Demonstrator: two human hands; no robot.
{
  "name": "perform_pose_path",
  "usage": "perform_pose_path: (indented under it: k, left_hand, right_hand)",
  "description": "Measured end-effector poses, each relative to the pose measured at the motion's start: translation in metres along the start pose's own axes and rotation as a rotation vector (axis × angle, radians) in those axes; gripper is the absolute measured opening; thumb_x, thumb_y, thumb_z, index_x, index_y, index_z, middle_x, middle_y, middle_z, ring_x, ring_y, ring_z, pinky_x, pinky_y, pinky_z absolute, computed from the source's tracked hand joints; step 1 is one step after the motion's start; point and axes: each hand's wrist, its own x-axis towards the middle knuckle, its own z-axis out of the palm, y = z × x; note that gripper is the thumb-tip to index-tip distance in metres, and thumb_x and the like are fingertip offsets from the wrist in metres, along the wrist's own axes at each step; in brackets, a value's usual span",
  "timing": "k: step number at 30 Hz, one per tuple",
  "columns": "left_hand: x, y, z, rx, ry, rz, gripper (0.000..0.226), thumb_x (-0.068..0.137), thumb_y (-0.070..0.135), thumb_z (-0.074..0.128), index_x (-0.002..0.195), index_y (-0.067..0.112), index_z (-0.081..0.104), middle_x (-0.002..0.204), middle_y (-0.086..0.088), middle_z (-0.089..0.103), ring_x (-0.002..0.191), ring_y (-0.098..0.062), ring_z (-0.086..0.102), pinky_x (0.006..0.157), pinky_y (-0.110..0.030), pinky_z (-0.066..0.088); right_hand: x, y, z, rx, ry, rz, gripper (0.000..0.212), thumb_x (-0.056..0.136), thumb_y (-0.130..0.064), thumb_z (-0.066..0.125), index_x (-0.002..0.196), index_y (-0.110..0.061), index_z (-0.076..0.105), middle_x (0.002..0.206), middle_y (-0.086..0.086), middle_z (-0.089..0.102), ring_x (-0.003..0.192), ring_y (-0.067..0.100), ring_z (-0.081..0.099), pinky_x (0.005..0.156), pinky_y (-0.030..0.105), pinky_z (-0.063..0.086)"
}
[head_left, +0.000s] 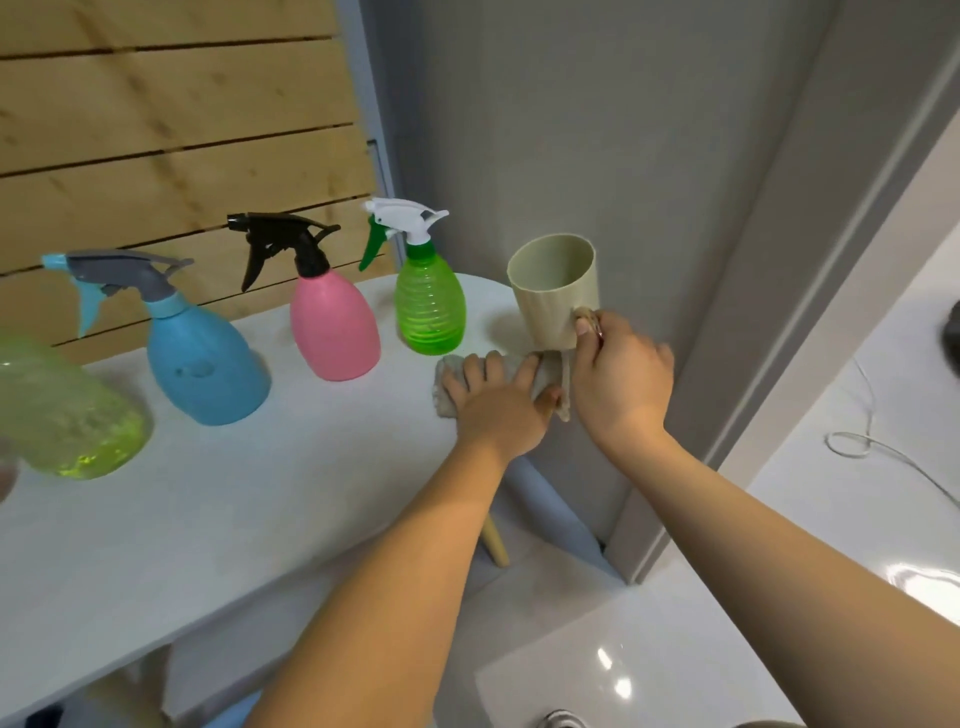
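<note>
Mid-wipe: left hand lies flat, fingers straight, pressing the cloth on the table's right end. The right hand grips the mug by its handle, just above the cloth. Next, prob. wipe beneath it, then set the mug down gently.

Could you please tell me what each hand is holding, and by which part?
The right hand grips the beige mug by its handle; the left hand holds nothing, pressing flat on the grey cloth.
</note>
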Motion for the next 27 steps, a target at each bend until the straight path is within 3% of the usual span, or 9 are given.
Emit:
perform_pose_path:
  k: [4,8,12,19,27]
  left_hand:
    - [-0.038,-0.022,-0.005,-0.011,0.047,-0.022,0.052,0.093,0.057,0.036,0.143,0.041,0.031,0.147,-0.007,0.03,0.139,-0.031,0.016,0.112,-0.055,0.002]
    - [-0.074,-0.064,-0.021,-0.016,-0.043,-0.155,0.052,0.094,0.058,0.024,0.144,0.045,0.018,0.152,-0.004,0.019,0.142,-0.03,0.005,0.112,-0.055,-0.001]
    - [-0.115,-0.128,-0.038,0.032,-0.058,-0.288,0.053,0.094,0.059,0.019,0.145,0.046,0.012,0.154,-0.003,0.015,0.143,-0.03,0.002,0.113,-0.054,-0.003]
    - [-0.185,-0.23,-0.067,0.047,-0.039,-0.512,0.052,0.093,0.062,0.02,0.142,0.049,0.014,0.152,-0.001,0.017,0.142,-0.028,0.004,0.112,-0.054,-0.003]
    - [-0.23,-0.303,-0.09,0.081,-0.07,-0.67,0.051,0.093,0.062,0.019,0.142,0.051,0.012,0.152,0.0,0.016,0.142,-0.026,0.006,0.114,-0.052,0.0]
  right_hand:
    - [-0.014,-0.02,-0.004,0.092,-0.029,-0.011,0.032,0.099,-0.026,0.033,0.108,-0.009,0.059,0.094,0.015,0.067,0.094,0.036,0.056,0.084,0.036,0.029]
    - [-0.037,-0.042,-0.007,0.177,-0.121,0.003,0.034,0.099,-0.027,0.034,0.1,-0.005,0.06,0.089,0.017,0.068,0.088,0.039,0.057,0.083,0.039,0.039]
    - [-0.054,-0.063,0.0,0.303,-0.27,0.069,0.034,0.098,-0.031,0.033,0.092,-0.01,0.059,0.077,0.009,0.061,0.088,0.036,0.055,0.08,0.036,0.039]
    - [-0.084,-0.11,0.028,0.437,-0.435,0.089,0.034,0.098,-0.033,0.037,0.1,-0.011,0.062,0.095,0.013,0.067,0.093,0.033,0.058,0.079,0.039,0.045]
    - [-0.089,-0.113,0.042,0.42,-0.456,0.149,0.022,0.096,-0.023,0.038,0.095,-0.014,0.058,0.096,0.008,0.064,0.09,0.029,0.053,0.07,0.032,0.037]
